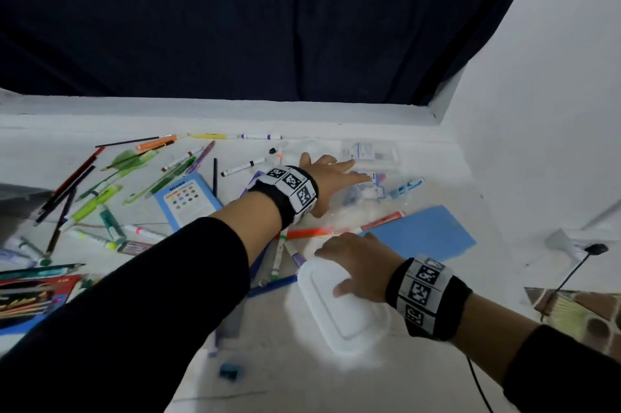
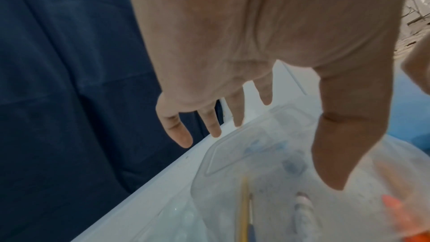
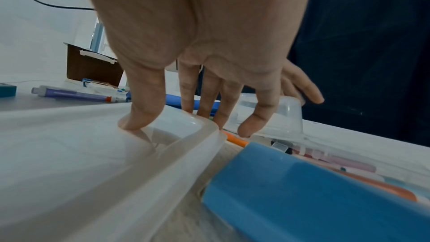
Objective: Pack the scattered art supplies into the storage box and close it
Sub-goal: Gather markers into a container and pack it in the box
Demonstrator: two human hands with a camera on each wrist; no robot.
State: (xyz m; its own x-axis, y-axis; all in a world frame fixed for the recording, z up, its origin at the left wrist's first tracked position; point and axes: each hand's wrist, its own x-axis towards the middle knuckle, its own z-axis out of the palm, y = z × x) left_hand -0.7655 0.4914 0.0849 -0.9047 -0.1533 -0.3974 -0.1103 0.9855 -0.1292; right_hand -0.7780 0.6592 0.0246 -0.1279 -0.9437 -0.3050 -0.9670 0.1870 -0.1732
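A clear plastic storage box (image 1: 366,190) lies at the back right of the white table, apparently base up, with pens showing through it (image 2: 256,181). My left hand (image 1: 332,170) reaches across and hovers at its top, fingers straight and spread (image 2: 301,144). The box's white translucent lid (image 1: 342,318) lies nearer me. My right hand (image 1: 332,271) grips the lid's far end, thumb pressed on its top (image 3: 130,124) and fingers over the rim. Markers, pens and pencils (image 1: 100,194) are scattered over the left half of the table.
A blue sheet (image 1: 426,234) lies right of the lid, with an orange marker (image 1: 309,233) beside it. A blue colour card (image 1: 184,199) and a red pencil pack (image 1: 30,295) lie to the left. A dark curtain (image 1: 268,26) hangs behind; a white wall (image 1: 537,110) stands on the right.
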